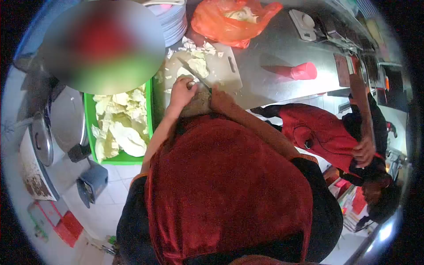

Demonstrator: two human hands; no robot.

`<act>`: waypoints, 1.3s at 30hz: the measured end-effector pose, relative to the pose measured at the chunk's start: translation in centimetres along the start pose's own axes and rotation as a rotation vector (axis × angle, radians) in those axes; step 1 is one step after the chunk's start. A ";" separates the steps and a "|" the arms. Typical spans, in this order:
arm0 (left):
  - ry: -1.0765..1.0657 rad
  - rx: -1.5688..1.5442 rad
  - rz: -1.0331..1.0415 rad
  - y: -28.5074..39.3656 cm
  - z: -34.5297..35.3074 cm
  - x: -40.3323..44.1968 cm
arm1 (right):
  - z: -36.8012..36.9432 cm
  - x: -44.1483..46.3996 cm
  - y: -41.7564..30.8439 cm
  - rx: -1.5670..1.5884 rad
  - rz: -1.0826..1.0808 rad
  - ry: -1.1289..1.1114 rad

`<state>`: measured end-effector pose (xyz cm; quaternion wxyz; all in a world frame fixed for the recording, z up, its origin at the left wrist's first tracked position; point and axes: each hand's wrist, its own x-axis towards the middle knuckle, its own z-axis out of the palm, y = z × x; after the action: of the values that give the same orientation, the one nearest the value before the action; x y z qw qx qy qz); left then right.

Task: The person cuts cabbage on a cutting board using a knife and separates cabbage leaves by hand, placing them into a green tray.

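Note:
My right hand [223, 101] is closed round the handle of a kitchen knife [194, 73], its blade pointing away to the upper left across a white cutting board [230, 76]. Beside the blade, my left hand [182, 92] has its fingers curled down on a pale piece of cabbage [182, 72]; the fingers partly hide it. Just right of the blade lies a larger cabbage leaf [198, 66]. Small cabbage scraps [189, 43] are scattered at the board's far edge.
Left of the board stands a green crate [150, 119] of cabbage leaves. An orange plastic bag [212, 26], stacked plates [174, 26], a pink cup [304, 71] and a white scale [304, 24] are on the metal counter [269, 48]. Another person [313, 130] stands at right.

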<state>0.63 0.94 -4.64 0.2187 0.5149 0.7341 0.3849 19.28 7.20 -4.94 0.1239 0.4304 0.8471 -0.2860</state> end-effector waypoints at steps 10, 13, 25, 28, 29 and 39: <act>0.109 0.152 -0.248 -0.2 -2.5 2.8 | -2.8 -5.5 4.0 0.474 0.026 0.141; -0.053 0.312 -0.160 -0.7 -1.7 4.9 | -2.6 -6.1 5.3 0.514 0.115 0.259; -0.219 0.271 -0.139 -1.2 0.1 7.9 | -1.8 -5.8 5.2 0.500 0.046 0.360; 0.082 0.234 -0.135 -1.0 -0.5 6.9 | -2.9 -5.9 3.9 0.645 0.058 0.104; 0.075 0.238 -0.133 -0.8 -1.0 6.8 | -3.1 -5.8 3.3 0.652 0.062 0.105; 0.277 -0.027 -0.400 -1.0 -0.4 3.7 | -0.8 -2.1 -1.0 0.441 -0.077 -0.003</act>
<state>-1.60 4.03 -4.91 0.1947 0.2987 0.8392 0.4107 19.82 5.82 -3.00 0.0171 0.4139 0.7796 -0.4697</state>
